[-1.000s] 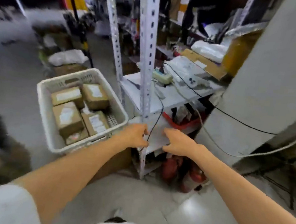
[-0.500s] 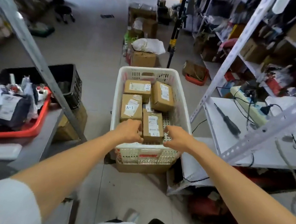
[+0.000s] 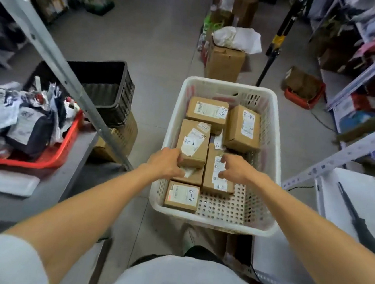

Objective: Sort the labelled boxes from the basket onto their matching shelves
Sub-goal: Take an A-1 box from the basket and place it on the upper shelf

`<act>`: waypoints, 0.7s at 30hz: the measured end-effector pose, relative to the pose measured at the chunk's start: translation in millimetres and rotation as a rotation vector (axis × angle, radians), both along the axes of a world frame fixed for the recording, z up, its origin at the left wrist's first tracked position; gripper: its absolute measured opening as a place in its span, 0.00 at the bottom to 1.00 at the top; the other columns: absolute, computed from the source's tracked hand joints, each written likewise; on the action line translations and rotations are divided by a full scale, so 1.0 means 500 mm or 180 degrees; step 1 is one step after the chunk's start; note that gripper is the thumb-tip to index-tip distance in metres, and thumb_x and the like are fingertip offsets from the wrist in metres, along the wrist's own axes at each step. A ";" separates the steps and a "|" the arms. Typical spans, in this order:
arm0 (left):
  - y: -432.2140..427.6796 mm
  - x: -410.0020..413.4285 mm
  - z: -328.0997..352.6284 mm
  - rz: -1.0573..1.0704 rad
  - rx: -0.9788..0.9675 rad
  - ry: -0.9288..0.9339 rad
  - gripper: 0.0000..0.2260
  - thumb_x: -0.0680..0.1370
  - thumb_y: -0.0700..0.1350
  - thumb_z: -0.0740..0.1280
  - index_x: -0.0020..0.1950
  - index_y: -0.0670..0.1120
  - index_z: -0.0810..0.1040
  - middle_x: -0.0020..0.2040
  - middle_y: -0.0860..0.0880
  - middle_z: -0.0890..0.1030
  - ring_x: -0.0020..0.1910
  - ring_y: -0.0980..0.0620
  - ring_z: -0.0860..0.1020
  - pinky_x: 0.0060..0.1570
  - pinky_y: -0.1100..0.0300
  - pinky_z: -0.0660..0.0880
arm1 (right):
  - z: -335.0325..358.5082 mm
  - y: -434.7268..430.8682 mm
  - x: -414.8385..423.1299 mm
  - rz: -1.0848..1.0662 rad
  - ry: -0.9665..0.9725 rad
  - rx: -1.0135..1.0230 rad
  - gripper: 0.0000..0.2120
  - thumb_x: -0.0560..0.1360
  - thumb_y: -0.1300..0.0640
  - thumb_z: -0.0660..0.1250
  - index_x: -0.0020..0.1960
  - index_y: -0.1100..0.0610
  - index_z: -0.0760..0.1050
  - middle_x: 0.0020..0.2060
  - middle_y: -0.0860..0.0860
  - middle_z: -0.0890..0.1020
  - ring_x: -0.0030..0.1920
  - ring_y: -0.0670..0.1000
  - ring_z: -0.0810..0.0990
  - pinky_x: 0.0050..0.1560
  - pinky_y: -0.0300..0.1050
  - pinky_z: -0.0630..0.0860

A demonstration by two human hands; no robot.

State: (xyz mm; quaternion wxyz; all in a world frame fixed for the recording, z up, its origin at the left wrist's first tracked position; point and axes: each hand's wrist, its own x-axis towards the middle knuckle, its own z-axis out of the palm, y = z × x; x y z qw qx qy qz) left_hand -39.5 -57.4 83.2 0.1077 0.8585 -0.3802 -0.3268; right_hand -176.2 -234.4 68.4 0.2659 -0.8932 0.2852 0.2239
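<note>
A white perforated basket [image 3: 217, 224] stands on the floor in front of me and holds several brown labelled boxes. My left hand [image 3: 165, 164] curls around the near left corner of the box marked A-1 [image 3: 193, 142]. My right hand [image 3: 234, 170] has its fingers spread over the neighbouring box [image 3: 218, 183], whose label is partly covered. One A-2 box [image 3: 182, 196] lies in the near left corner and another A-2 box [image 3: 207, 112] at the far end. Beside that far one is a box [image 3: 243, 129] with a B label.
Left: a grey table [image 3: 25, 201] with a red tray [image 3: 48, 158] of packets, a slanted metal upright [image 3: 53, 42] and a black crate [image 3: 111, 87]. Right: a white metal shelf [image 3: 348, 205] with a black tool [image 3: 358, 222]. Beyond the basket: a cardboard box [image 3: 225, 62] and a tripod pole [image 3: 275, 47].
My view swung from the right shelf to the basket. Both hands moved from the basket's near rim down onto the boxes, the left one closing on the A-1 box.
</note>
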 end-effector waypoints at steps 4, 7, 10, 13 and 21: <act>-0.058 0.049 -0.035 0.0222 0.0114 0.0041 0.17 0.70 0.49 0.73 0.56 0.47 0.75 0.51 0.48 0.78 0.50 0.47 0.78 0.52 0.48 0.77 | -0.060 -0.079 0.066 0.0024 0.0137 0.0081 0.26 0.75 0.56 0.68 0.70 0.62 0.66 0.67 0.59 0.72 0.65 0.57 0.73 0.60 0.48 0.73; -0.099 0.073 -0.071 0.0276 0.0205 0.0161 0.17 0.70 0.48 0.73 0.56 0.47 0.74 0.51 0.48 0.79 0.50 0.46 0.78 0.52 0.49 0.77 | -0.105 -0.117 0.104 -0.0137 0.0251 0.0198 0.26 0.75 0.56 0.68 0.69 0.63 0.66 0.66 0.60 0.73 0.65 0.58 0.73 0.58 0.48 0.71; -0.130 0.099 -0.119 0.0393 0.0277 0.0356 0.19 0.70 0.49 0.73 0.58 0.47 0.74 0.52 0.48 0.78 0.52 0.46 0.78 0.53 0.49 0.77 | -0.162 -0.138 0.129 -0.0396 0.0315 0.0356 0.25 0.74 0.55 0.69 0.67 0.62 0.68 0.63 0.60 0.75 0.62 0.58 0.74 0.56 0.48 0.72; -0.156 0.123 -0.180 0.0519 0.0296 0.0327 0.18 0.70 0.49 0.73 0.56 0.46 0.74 0.50 0.47 0.79 0.51 0.45 0.78 0.51 0.50 0.77 | -0.223 -0.150 0.154 -0.0659 0.0398 0.0494 0.25 0.74 0.54 0.70 0.67 0.61 0.68 0.61 0.59 0.76 0.60 0.57 0.75 0.52 0.46 0.71; -0.214 0.166 -0.302 0.0420 0.0441 0.0259 0.21 0.73 0.49 0.71 0.63 0.45 0.71 0.57 0.46 0.77 0.54 0.45 0.76 0.45 0.55 0.71 | -0.391 -0.148 0.218 -0.1840 0.0360 0.1081 0.26 0.74 0.51 0.70 0.67 0.61 0.67 0.61 0.58 0.76 0.58 0.56 0.75 0.51 0.44 0.71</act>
